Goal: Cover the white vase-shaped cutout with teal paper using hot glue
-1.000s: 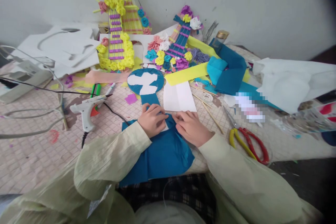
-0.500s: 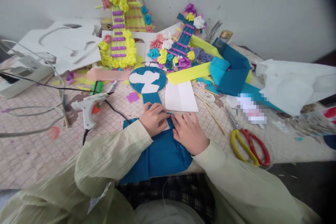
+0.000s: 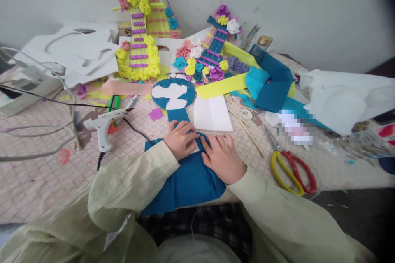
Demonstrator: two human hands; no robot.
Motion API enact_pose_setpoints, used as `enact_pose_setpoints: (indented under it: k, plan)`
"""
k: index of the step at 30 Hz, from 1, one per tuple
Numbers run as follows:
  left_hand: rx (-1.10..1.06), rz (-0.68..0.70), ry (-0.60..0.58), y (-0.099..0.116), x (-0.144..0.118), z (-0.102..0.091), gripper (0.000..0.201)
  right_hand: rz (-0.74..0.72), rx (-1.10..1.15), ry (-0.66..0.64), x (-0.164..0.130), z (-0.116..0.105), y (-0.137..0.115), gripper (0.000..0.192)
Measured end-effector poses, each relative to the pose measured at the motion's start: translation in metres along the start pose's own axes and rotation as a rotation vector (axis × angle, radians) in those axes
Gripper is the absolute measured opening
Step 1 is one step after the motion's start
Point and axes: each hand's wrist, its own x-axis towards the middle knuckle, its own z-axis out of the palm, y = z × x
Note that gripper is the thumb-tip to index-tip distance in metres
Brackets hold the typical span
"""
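A sheet of dark blue crepe paper (image 3: pixel 191 185) lies at the table's front edge, over a white shape that shows as a small patch between my hands. My left hand (image 3: pixel 182 139) is on its upper edge, fingers bent and pressed together at the fold. Close on the right, my right hand (image 3: pixel 224 159) lies on the same paper, fingers slightly apart and pressing down by the edge. A blue strip runs up from my left hand to a round blue piece (image 3: pixel 156 100) with bare white showing in its middle. Some fingertips are hard to make out.
A white glue gun (image 3: pixel 105 131) with a black cord lies on the left. Scissors (image 3: pixel 293 172) with yellow and red handles are at right, near wooden sticks (image 3: pixel 253 139). A folded white card (image 3: pixel 212 114) lies ahead. Flower-decorated paper instruments (image 3: pixel 138 45) lean on the wall.
My right hand's thumb and fingers have shifted very slightly along the paper's edge. My left hand stays in place on the fold.
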Motion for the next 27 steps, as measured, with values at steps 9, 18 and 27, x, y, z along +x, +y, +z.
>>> enact_pose_setpoints:
  k: [9,18,27]
  plan:
    - [-0.025,-0.011,-0.016,-0.003,0.0,-0.001,0.023,0.053,0.422,0.098,-0.005,-0.002,0.017,0.037]
    - [-0.127,-0.135,0.043,-0.005,0.002,-0.003,0.031,0.266,0.5,0.073,0.015,0.005,0.012,0.057]
    - [-0.168,-0.098,0.014,-0.005,0.002,0.001,0.028,0.401,0.799,0.132,0.011,0.005,0.023,0.032]
